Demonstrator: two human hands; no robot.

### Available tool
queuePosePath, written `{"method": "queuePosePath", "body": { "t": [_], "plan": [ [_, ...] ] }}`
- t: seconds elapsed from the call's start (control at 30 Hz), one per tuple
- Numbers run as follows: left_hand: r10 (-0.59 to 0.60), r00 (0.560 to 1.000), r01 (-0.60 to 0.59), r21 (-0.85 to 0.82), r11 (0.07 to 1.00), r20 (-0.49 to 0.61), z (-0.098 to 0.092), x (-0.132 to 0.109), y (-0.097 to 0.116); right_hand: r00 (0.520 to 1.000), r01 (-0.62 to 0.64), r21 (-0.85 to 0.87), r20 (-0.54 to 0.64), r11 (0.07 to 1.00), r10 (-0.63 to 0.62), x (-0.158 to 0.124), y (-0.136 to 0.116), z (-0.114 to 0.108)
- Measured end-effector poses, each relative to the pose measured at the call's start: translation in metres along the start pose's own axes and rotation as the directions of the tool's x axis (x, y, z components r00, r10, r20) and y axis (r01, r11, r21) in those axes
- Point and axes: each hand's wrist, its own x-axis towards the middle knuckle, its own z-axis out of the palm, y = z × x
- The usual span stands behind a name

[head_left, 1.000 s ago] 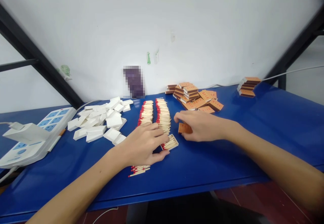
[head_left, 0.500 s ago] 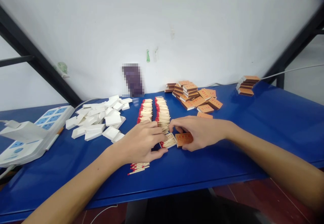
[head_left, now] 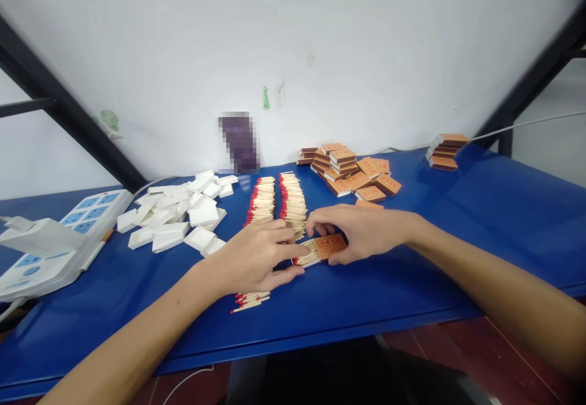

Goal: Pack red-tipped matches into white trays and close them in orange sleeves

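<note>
Head view: I log both hands low at the middle of the blue table (head_left: 412, 283), close together and meeting over one matchbox. The left hand (head_left: 256, 258) is closed on the inner tray (head_left: 306, 255), thumb under its near edge and fingers over the far side; the tray lies flat and holds red-tipped matches. The right hand (head_left: 361, 231) grips the orange sleeve (head_left: 330, 244) between thumb and fingers. The sleeve touches the tray's right end; I cannot tell how far it overlaps. Just behind the hands lie two rows of matches (head_left: 277, 200). A few loose matches (head_left: 249, 300) lie below the left hand, near the table's front edge. A heap of white trays (head_left: 178, 213) sits to the left, a heap of orange sleeves (head_left: 352, 170) behind the right hand, and a small stack (head_left: 444, 149) far right. A power strip (head_left: 55, 240) lies at the left edge.
</note>
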Motion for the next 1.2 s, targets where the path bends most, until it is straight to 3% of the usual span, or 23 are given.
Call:
{"method": "queuePosePath", "body": {
  "t": [1.2],
  "plan": [
    [-0.019,0.999,0.017,0.062,0.998,0.027,-0.0021,0.0003,0.0008,1.000,0.012,0.054,-0.015,0.998,-0.011,0.0015,0.0013,0.0030]
  ]
}}
